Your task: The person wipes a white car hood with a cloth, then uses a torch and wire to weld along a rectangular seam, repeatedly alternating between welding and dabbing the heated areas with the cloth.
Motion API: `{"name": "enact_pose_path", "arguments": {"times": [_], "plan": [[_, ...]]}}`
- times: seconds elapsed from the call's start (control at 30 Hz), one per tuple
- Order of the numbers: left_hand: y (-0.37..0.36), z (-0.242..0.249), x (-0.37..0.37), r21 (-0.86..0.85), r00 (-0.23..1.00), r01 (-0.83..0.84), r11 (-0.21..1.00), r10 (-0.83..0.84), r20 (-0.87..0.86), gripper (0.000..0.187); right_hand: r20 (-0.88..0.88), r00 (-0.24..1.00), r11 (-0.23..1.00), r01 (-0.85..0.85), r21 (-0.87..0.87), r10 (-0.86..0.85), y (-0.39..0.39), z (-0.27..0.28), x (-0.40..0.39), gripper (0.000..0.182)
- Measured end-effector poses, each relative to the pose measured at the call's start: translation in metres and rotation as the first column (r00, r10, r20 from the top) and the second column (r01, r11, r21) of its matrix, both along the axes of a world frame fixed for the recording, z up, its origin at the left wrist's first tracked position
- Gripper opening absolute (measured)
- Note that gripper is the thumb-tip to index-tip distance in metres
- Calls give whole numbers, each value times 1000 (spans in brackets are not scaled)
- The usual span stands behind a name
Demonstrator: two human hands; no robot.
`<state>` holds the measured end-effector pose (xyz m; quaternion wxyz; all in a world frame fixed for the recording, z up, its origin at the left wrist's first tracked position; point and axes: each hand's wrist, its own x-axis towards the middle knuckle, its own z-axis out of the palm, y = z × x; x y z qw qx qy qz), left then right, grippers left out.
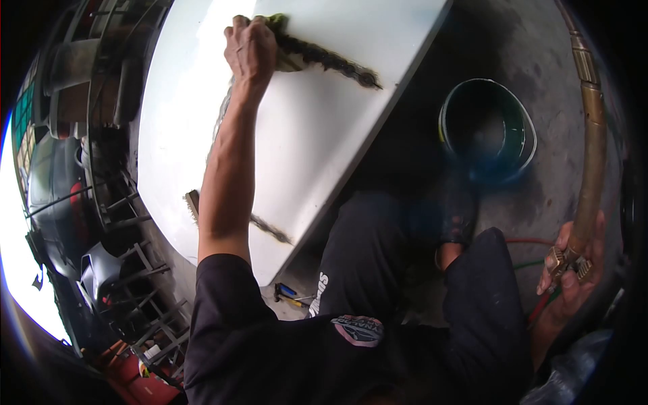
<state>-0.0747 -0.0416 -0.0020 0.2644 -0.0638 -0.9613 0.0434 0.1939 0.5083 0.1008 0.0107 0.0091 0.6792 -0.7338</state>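
Observation:
My left hand (251, 50) is closed on a dirty yellow-green rag (275, 23), pressed to a large white panel (304, 155). The rag is mostly hidden behind the fingers. Beside it a dark, scorched seam (331, 59) runs toward the panel's right edge. A shorter dark seam (270, 228) shows lower on the panel, partly behind my forearm. Far to the right, my right hand (574, 277) grips a brass gas torch (592, 142) near its valve knobs, its tube pointing up and away. A brush (193, 204) lies on the panel left of my forearm.
A dark green bucket (472, 128) with water in it stands on the concrete floor right of the panel. Red and green hoses (530, 240) run to the torch. Hand tools (290, 295) lie under the panel's lower corner. Metal racks (145, 263) and a car (54, 182) stand left.

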Motion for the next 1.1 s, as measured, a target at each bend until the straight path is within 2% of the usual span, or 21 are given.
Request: {"name": "enact_pose_path", "arguments": {"times": [0.03,0.1,0.13,0.17,0.2,0.23,0.27,0.3,0.37,0.43,0.5,0.57,0.63,0.7,0.73,0.77,0.83,0.97,1.03,1.07,1.1], "plan": [[-2,0,4,1,997,-69,998,68,45,16,-6,1000,1000,-9,-9,9,1,-1,0,96],[17,-22,36,117,977,204,972,-210,41,22,11,1000,1000,7,9,-7,-2,2,-2,97],[45,-32,62,271,931,345,899,-364,23,28,32,999,999,16,31,-17,-4,5,-2,98],[69,-25,92,330,845,444,833,-512,156,29,31,999,999,13,34,-14,-7,7,-2,98],[93,-15,118,397,705,511,762,-636,314,34,28,999,999,25,28,-25,-10,7,-3,99],[102,-24,138,424,564,597,681,-732,382,39,31,999,999,31,18,-32,-12,7,-5,100],[111,-14,157,369,513,648,666,-740,435,42,32,999,1000,22,17,-23,-10,6,-6,100],[114,-1,170,404,510,616,676,-734,449,47,32,999,1000,12,24,-13,-7,6,-7,101],[105,16,189,472,607,479,740,-668,431,45,36,999,1000,2,31,-3,-4,6,-4,101],[85,14,200,373,742,416,829,-547,388,46,39,998,996,38,75,-41,-5,8,-2,102],[68,27,202,434,778,310,846,-488,395,50,51,998,997,39,64,-42,-3,9,-4,102],[48,41,202,325,893,216,921,-321,317,52,64,997,998,34,49,-37,-3,8,-4,103],[11,35,193,304,983,52,951,-102,150,61,39,998,997,55,61,-58,-1,6,-4,103],[-18,33,182,250,979,-149,957,106,177,70,29,999,999,30,42,-31,5,4,-3,102],[-29,33,180,251,938,-264,931,188,290,73,28,1000,1000,8,26,-9,7,4,-4,102],[-40,27,178,248,904,-320,914,216,369,67,23,1000,1000,5,27,-5,8,3,-2,102],[-56,19,178,273,882,-326,905,187,432,60,29,1000,999,-6,33,5,9,1,0,99],[-62,15,181,255,904,-278,926,161,397,55,62,998,999,-14,45,11,6,5,0,97],[-43,25,183,427,906,-350,834,185,380,50,73,996,999,-47,8,46,5,7,0,96],[-27,34,187,618,931,-311,721,100,352,50,81,996,999,-47,17,46,5,10,-2,96],[-13,38,189,660,973,-140,738,-21,231,47,102,992,998,-67,-11,68,5,12,-2,96]]}}
